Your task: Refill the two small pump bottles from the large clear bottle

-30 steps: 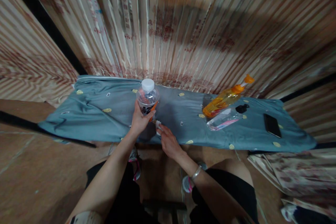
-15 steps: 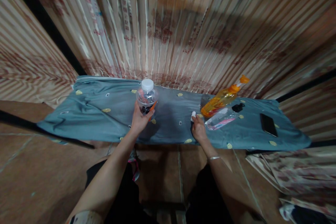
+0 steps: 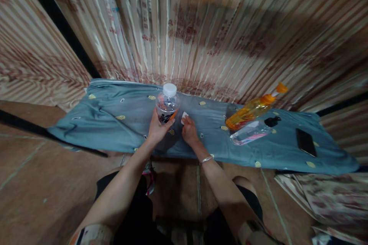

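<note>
My left hand (image 3: 157, 128) is wrapped round the lower part of a clear plastic bottle (image 3: 168, 103) with a white cap and a black and orange label. The bottle stands upright on the blue-grey cloth. Just to its right, my right hand (image 3: 189, 130) pinches a small white wad (image 3: 184, 117), which looks like tissue or cloth. A small gap separates the wad from the bottle. Farther right stand an orange pump bottle (image 3: 247, 113) and a clear bottle with a black pump top (image 3: 251, 132), close to each other.
A dark phone (image 3: 306, 142) lies on the right part of the cloth-covered table (image 3: 138, 138). Behind it hangs a striped curtain (image 3: 201, 38). Dark poles (image 3: 63, 26) frame the left side, and a tiled floor (image 3: 23, 176) lies below.
My right hand has moved left with the white wad, from near the pump bottles to beside the capped bottle. My left hand keeps its hold. The view has shifted slightly.
</note>
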Motion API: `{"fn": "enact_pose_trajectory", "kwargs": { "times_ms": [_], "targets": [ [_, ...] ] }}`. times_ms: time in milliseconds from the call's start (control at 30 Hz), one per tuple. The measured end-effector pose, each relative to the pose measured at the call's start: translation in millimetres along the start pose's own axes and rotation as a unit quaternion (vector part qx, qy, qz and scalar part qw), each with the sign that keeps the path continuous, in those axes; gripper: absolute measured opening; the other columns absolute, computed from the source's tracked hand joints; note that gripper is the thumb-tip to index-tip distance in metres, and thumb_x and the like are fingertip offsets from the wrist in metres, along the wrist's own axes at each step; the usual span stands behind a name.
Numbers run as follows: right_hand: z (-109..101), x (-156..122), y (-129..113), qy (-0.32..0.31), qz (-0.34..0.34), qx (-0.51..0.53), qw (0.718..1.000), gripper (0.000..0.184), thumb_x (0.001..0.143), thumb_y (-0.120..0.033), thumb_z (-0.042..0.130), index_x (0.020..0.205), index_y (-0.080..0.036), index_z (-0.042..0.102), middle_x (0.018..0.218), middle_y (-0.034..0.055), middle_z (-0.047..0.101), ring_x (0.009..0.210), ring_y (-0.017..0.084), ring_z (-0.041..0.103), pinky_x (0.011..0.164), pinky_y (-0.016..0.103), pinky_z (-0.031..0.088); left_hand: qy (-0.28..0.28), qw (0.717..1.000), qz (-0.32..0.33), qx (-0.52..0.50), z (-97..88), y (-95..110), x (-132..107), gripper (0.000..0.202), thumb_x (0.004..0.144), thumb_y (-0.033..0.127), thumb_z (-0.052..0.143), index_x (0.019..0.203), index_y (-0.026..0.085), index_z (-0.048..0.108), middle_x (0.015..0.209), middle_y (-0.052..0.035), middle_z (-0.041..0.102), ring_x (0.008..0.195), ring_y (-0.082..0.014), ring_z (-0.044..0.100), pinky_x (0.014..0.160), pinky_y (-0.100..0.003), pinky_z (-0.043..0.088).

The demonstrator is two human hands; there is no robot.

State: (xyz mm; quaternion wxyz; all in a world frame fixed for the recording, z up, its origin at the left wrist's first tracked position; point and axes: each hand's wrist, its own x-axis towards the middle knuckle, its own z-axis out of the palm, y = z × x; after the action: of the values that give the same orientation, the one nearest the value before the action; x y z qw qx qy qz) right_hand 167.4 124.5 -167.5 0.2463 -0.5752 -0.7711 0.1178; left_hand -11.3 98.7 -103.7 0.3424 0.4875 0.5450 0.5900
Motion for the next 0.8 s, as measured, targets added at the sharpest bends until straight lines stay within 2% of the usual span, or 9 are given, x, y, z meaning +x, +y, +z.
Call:
{"fn": "enact_pose_trajectory", "kwargs": {
  "times_ms": [100, 233, 333, 433, 633, 733, 800],
  "targets": [
    [1.4, -24.4, -26.6, -0.023, -0.025, 0.029, 0.999, 0.059, 0.090, -0.001, 0.045, 0.146, -0.006, 0.064, 0.156, 0.0232, 0.060, 0.146, 0.031, 0.056, 0.127, 0.052, 0.043, -0.003, 1.000, 0.000, -0.002, 0.4, 1.2, -1.0, 0.079, 0.068, 0.035, 0.089, 0.138, 0.019, 0.056, 0.136, -0.0137, 0.071, 0.128, -0.0319, 0.069, 0.116, -0.048, 0.051],
    [-2.5, -58.0, -54.4, -0.052, -0.019, 0.042, 0.998, 0.058, 0.091, -0.002, 0.047, 0.148, -0.001, 0.062, 0.158, 0.0278, 0.057, 0.147, 0.034, 0.055, 0.126, 0.056, 0.044, -0.001, 1.000, -0.004, -0.004, -0.3, 1.2, -2.4, 0.085, 0.067, 0.034, 0.089, 0.142, 0.018, 0.053, 0.142, -0.0148, 0.068, 0.134, -0.0327, 0.066, 0.120, -0.050, 0.048],
    [-5.8, -77.2, -67.2, -0.059, -0.022, 0.050, 0.997, 0.059, 0.092, -0.001, 0.045, 0.148, -0.004, 0.062, 0.157, 0.0272, 0.058, 0.147, 0.034, 0.055, 0.126, 0.057, 0.044, 0.000, 1.000, -0.004, -0.004, -1.4, 1.7, -3.4, 0.087, 0.066, 0.033, 0.089, 0.143, 0.021, 0.052, 0.146, -0.0138, 0.066, 0.138, -0.0332, 0.063, 0.123, -0.051, 0.045],
    [-8.7, -92.8, -69.8, -0.053, -0.051, 0.060, 0.995, 0.058, 0.092, 0.000, 0.044, 0.145, -0.005, 0.065, 0.155, 0.0258, 0.061, 0.145, 0.032, 0.057, 0.125, 0.055, 0.046, 0.002, 1.000, -0.004, -0.003, -2.8, 2.5, -4.7, 0.087, 0.064, 0.031, 0.090, 0.143, 0.022, 0.052, 0.145, -0.0140, 0.067, 0.137, -0.0339, 0.064, 0.123, -0.051, 0.046],
    [-16.5, -117.6, -44.5, -0.043, -0.121, 0.067, 0.990, 0.057, 0.092, 0.001, 0.043, 0.139, -0.014, 0.072, 0.150, 0.0191, 0.067, 0.140, 0.028, 0.062, 0.120, 0.051, 0.053, 0.006, 1.000, -0.014, 0.004, -5.5, 1.1, -7.0, 0.080, 0.063, 0.028, 0.088, 0.136, 0.022, 0.056, 0.136, -0.0122, 0.072, 0.127, -0.0335, 0.069, 0.117, -0.051, 0.051],
    [-29.6, -126.1, -14.9, -0.019, -0.120, 0.044, 0.992, 0.059, 0.092, 0.001, 0.040, 0.138, -0.018, 0.073, 0.148, 0.0160, 0.070, 0.138, 0.027, 0.064, 0.118, 0.050, 0.055, 0.008, 1.000, -0.017, 0.006, -6.8, 0.4, -7.0, 0.076, 0.063, 0.029, 0.088, 0.132, 0.021, 0.057, 0.136, -0.0124, 0.072, 0.129, -0.0341, 0.068, 0.117, -0.052, 0.051],
    [-43.8, -131.4, 13.1, -0.004, -0.108, 0.020, 0.994, 0.059, 0.092, 0.000, 0.038, 0.137, -0.016, 0.073, 0.147, 0.0168, 0.070, 0.137, 0.027, 0.065, 0.118, 0.051, 0.056, 0.008, 1.000, -0.018, 0.005, -7.3, 0.1, -6.6, 0.075, 0.063, 0.029, 0.088, 0.131, 0.021, 0.057, 0.134, -0.0123, 0.072, 0.127, -0.0338, 0.069, 0.115, -0.052, 0.052]
  ]
}}
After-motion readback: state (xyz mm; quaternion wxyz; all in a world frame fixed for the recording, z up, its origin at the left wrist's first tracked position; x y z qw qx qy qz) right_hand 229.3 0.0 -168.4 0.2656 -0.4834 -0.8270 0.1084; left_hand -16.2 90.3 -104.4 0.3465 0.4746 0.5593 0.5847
